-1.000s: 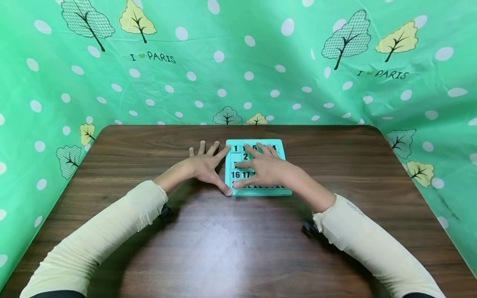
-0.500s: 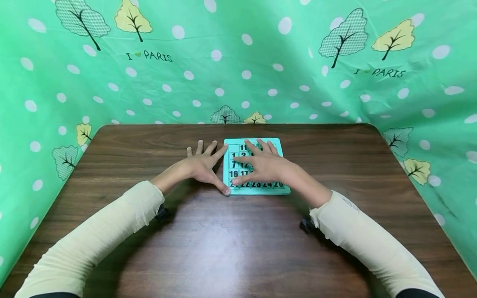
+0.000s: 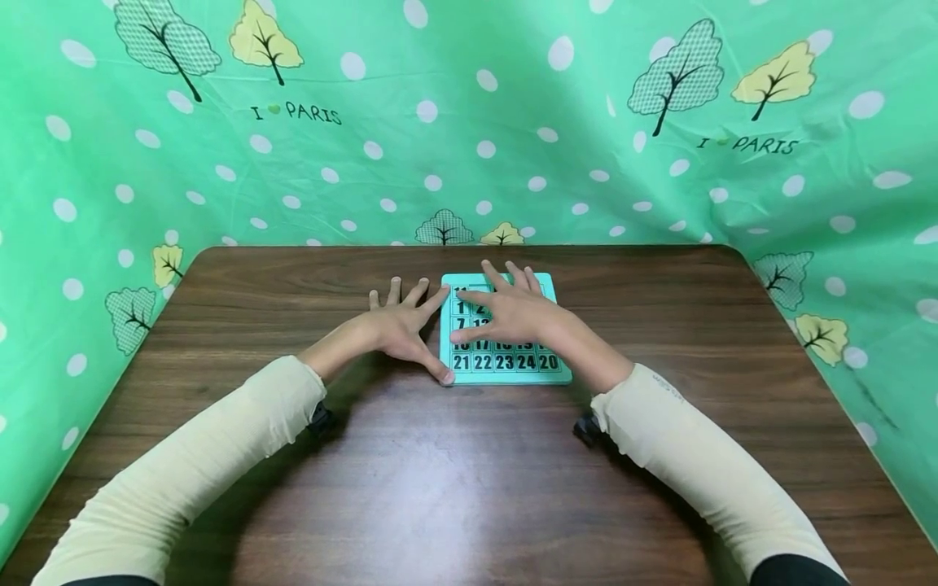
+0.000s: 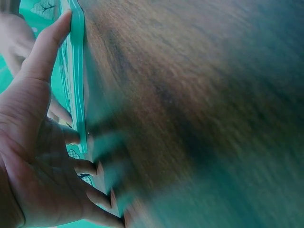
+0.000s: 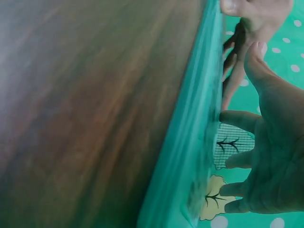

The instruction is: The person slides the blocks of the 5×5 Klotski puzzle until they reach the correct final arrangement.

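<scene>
A teal sliding number puzzle (image 3: 504, 377) lies flat on the wooden table, toward its far edge. My left hand (image 3: 401, 327) is spread at the puzzle's left side. Its thumb touches the near left corner and its index fingertip meets the frame's left edge near the far corner. Above the tiles hovers my right hand (image 3: 516, 313), fingers spread and fairly straight. The index fingertip is at the top left tile, marked 11, and covers part of it; in the right wrist view that index finger (image 5: 237, 119) reaches the tile face. My right hand hides many middle and right tiles.
The brown wood-grain table (image 3: 410, 488) carries a bright glare patch near its middle. A green dotted curtain (image 3: 469, 106) with printed trees hangs behind and at both sides. Beige sleeves (image 3: 212, 456) cover my forearms, with dark wrist cameras (image 3: 589, 429) underneath.
Tile 1 has slid down from the top left cell, and tile 11 has slid left into it. My right hand has moved away from me and slightly left. My left hand keeps its place.
</scene>
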`<state>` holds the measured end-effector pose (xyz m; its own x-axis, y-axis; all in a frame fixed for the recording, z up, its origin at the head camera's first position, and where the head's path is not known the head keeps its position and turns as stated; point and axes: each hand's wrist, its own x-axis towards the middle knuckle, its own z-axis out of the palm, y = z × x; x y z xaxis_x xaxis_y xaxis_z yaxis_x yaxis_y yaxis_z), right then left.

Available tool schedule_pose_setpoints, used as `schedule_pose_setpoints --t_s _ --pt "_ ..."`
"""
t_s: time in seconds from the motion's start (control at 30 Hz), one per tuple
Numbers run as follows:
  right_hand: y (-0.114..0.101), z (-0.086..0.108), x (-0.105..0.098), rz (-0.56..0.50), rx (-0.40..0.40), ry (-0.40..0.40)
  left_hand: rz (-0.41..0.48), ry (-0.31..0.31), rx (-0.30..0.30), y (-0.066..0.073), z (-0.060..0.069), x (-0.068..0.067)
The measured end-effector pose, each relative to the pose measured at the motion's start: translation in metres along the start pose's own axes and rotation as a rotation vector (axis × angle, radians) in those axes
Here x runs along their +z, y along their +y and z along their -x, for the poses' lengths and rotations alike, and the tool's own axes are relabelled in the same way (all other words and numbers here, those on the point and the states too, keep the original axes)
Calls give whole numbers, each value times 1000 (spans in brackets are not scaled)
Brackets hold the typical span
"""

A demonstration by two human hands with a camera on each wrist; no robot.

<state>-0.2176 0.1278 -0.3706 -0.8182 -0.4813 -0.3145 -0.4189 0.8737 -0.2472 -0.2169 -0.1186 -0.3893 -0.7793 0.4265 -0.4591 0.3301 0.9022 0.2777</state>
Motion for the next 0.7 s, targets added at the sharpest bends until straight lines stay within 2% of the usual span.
schedule_pose_setpoints --t_s 0.1,0.27,0.57,0.7 --pt "0 10 -2 14 18 17 -1 7 5 1 0 -1" --pt "5 24 -1 34 40 -14 0 7 6 2 1 -2" --pt "13 8 -1 17 73 10 4 6 13 0 2 -2" --pt "19 16 -3 8 63 24 13 11 15 0 2 -1"
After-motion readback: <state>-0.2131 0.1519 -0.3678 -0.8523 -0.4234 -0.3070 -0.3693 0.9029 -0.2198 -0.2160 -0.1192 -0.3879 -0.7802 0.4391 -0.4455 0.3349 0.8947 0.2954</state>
